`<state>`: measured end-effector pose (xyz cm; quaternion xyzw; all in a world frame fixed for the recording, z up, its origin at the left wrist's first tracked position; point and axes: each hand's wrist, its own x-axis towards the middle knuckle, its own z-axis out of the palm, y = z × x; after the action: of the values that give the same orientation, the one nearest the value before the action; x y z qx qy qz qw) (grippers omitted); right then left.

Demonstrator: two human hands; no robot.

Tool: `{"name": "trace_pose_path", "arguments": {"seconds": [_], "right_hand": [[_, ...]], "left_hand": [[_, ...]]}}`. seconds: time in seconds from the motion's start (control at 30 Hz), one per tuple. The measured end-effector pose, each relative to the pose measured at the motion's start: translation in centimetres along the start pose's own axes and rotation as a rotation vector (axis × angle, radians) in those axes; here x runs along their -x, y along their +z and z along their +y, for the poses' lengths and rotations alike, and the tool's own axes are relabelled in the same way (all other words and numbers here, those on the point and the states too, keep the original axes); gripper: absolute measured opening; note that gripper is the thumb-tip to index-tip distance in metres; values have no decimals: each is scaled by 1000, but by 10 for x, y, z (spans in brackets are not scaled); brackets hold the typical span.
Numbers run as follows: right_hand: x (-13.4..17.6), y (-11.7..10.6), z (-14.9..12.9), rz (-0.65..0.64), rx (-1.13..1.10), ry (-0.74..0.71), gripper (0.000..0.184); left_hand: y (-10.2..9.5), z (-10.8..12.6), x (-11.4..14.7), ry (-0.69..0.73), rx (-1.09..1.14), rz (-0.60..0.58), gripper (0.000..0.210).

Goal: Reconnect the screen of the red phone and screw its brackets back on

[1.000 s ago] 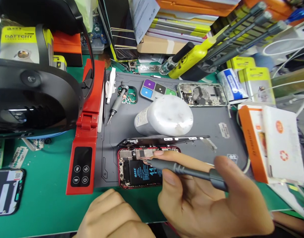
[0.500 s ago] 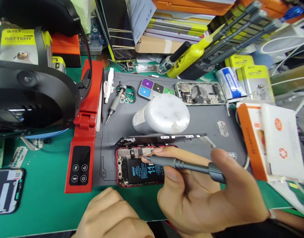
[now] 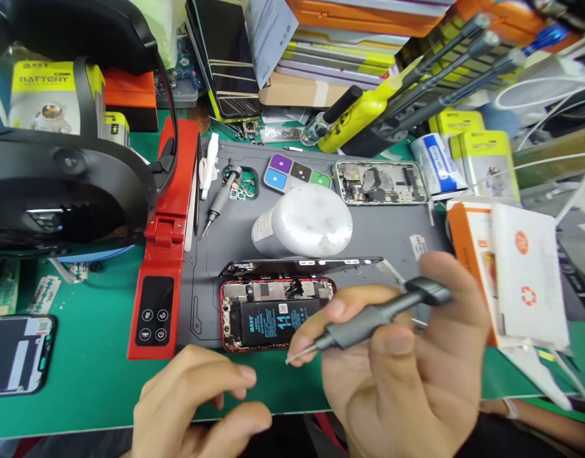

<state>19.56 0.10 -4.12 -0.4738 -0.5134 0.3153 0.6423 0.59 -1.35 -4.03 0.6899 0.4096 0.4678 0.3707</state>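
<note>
In my right hand point(image 3: 397, 362) is a grey precision screwdriver point(image 3: 369, 318), its thin tip pointing left, a little in front of the phone. My left hand point(image 3: 192, 401) holds nothing, and its thumb and fingers are apart near the table's front edge. Beyond both hands lies an opened red-framed phone point(image 3: 222, 318) showing its black battery point(image 3: 268, 324) with blue print. The phone's screen point(image 3: 273, 267) stands tilted up along the far side, in front of a white bottle point(image 3: 316, 219). My right fingers hide part of the phone's right end.
A red device with touch buttons point(image 3: 154, 312) stands left of the grey mat point(image 3: 201, 280). Another screwdriver point(image 3: 220, 200), a coloured tray point(image 3: 299, 170) and a second opened phone point(image 3: 381, 181) lie behind. White boxes point(image 3: 528, 273) are at right.
My right hand has drawn the screwdriver back from inside the phone toward me, tip now in front of it. My left hand has gone from curled to fingers apart.
</note>
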Motion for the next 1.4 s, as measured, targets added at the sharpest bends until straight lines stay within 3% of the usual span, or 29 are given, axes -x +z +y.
{"name": "trace_pose_path", "arguments": {"seconds": [0.1, 0.33, 0.53, 1.4], "right_hand": [[0, -3, 0, -110, -136, -5, 59], [9, 7, 3, -114, -189, -54, 58], [13, 7, -9, -73, -268, 162, 45], [13, 4, -12, -72, -284, 249, 39]], "left_hand": [[2, 1, 3, -53, -22, 17, 21], [1, 5, 4, -8, -8, 8, 8], [-3, 6, 3, 13, 31, -75, 14], [-3, 1, 12, -19, 147, -96, 23]]}}
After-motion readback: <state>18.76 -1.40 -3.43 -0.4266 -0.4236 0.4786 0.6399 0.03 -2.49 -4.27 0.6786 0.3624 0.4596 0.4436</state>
